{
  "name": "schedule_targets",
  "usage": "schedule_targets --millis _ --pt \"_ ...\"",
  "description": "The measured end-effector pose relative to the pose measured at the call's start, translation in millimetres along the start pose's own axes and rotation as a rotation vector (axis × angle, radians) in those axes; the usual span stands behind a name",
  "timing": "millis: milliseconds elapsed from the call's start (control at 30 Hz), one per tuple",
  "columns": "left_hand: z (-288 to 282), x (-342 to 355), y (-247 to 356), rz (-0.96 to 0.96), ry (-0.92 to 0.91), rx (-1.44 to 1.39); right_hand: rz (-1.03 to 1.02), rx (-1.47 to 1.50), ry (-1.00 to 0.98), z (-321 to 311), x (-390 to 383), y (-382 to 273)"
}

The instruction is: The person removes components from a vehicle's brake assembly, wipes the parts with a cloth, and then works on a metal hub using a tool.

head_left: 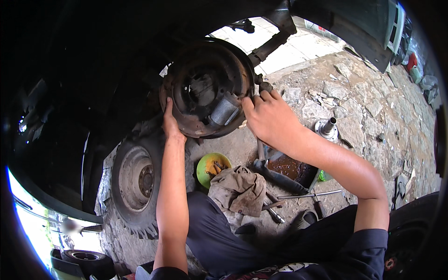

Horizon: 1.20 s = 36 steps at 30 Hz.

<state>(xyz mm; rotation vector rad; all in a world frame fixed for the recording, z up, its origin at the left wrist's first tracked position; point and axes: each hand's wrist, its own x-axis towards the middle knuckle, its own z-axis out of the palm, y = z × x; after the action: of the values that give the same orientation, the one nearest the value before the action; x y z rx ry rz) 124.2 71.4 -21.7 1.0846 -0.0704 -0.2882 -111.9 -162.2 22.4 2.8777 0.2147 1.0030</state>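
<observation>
A rusty round brake backing plate [205,86] hangs under the dark vehicle body, with a grey metal cylinder [223,112] at its lower right. My left hand [170,122] presses flat against the plate's lower left rim. At the plate's right edge, my right hand [266,116] has its fingers curled on the rim; whether it holds a small part is hidden.
A wheel with tyre [135,179] lies on the stony ground at left. Below the plate are a green bowl of bolts [212,167], a dirty rag [239,189], a wrench and other tools [298,196], an oily pan [287,167] and a metal hub [326,128].
</observation>
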Motion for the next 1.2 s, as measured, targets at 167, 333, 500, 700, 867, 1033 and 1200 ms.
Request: schedule_targets --millis 167,333,500,700,867,1033,1200 --pt "8 -7 2 0.022 0.012 0.033 0.035 0.047 0.018 2 3 17" --pt "14 -14 3 0.035 0.027 0.027 0.009 0.244 0.197 23 -2 44" --pt "18 -21 6 0.053 -0.002 -0.018 0.031 0.356 0.105 28 -30 14" --pt "22 -21 4 0.082 0.001 -0.039 -0.021 0.270 0.098 38 -50 -8" --pt "24 -21 3 0.058 -0.037 -0.064 0.042 0.247 0.204 26 -22 21" --pt "22 -22 2 0.062 -0.014 -0.029 0.005 0.223 0.133 42 -42 -9" --pt "20 -22 5 0.048 -0.048 -0.030 0.013 0.340 0.176 40 -47 2"
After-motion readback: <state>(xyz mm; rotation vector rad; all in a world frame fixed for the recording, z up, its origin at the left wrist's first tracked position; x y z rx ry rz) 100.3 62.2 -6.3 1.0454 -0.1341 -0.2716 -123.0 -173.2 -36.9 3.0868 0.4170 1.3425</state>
